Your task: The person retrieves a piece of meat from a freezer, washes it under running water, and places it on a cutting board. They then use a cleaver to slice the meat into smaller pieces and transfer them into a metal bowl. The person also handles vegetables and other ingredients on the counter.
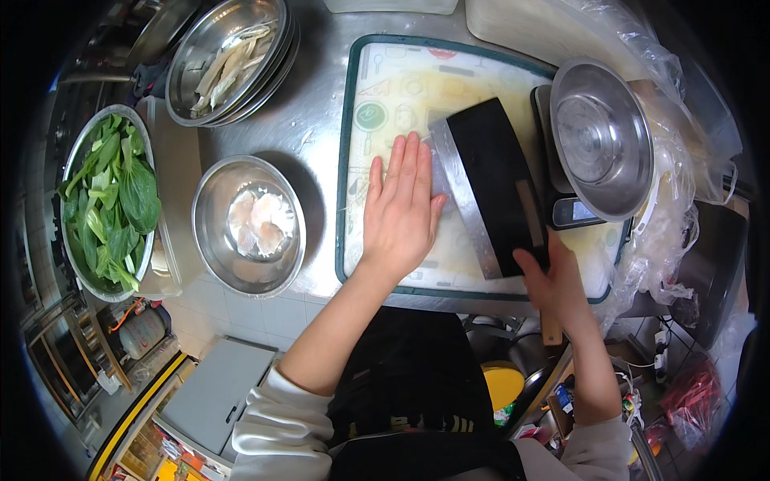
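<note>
My right hand [556,279] is closed around the wooden handle of a black-faced cleaver [490,186]. The cleaver's bright edge faces left, and its blade lies over the cutting board [385,78], close to my left hand. My left hand [403,210] rests flat, palm down, with its fingers straight and its thumb out. Something pale and translucent [438,174] shows between the left fingers and the blade; the palm hides what lies under it. Left of the board, a steel bowl [207,246] contains several pale, thin pieces of raw meat [258,219].
At far left, an oval steel bowl [69,264] holds leafy greens [114,198]. Stacked steel bowls [186,66] carry pale strips [231,75]. A steel bowl [592,132] sits on a digital scale [574,210] over the board's right side, beside crumpled plastic bags [656,240].
</note>
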`<state>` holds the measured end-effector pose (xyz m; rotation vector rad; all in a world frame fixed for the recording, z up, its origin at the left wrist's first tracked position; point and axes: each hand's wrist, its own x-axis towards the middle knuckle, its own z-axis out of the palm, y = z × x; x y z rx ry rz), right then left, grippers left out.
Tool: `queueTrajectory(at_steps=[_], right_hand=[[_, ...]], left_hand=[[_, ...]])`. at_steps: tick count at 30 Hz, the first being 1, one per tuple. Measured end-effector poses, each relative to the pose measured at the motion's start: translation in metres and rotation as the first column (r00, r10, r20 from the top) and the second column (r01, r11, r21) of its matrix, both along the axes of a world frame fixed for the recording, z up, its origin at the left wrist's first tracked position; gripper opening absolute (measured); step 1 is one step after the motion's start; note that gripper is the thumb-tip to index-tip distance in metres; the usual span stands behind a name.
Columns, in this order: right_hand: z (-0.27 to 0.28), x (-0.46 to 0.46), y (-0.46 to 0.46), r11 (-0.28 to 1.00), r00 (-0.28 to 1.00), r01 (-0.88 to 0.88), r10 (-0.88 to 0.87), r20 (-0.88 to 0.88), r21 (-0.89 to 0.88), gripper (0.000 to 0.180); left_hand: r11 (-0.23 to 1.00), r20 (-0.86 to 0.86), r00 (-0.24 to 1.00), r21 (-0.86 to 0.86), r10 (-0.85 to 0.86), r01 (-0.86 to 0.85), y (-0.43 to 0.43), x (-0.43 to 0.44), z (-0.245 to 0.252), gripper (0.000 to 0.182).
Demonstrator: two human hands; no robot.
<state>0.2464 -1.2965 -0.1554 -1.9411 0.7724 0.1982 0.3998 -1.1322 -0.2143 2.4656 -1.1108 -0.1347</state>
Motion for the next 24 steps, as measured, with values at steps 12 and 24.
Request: queueTrajectory(at_steps=[12,24], right_hand=[[-0.021,0.036,0.019,0.959,0.996,-0.075,0.083,0.019,-0.273,0.034],[-0.035,0.052,0.025,0.951,0.996,-0.035,0.057,0.062,-0.306,0.031]], left_hand=[[1.000,0.019,1.000,-0.014,0.020,-0.019,0.002,-0.003,-0.004,0.060],[0.997,-0.092,0.995,-0.061,0.033,-0.038,0.011,-0.004,0.007,0.056]])
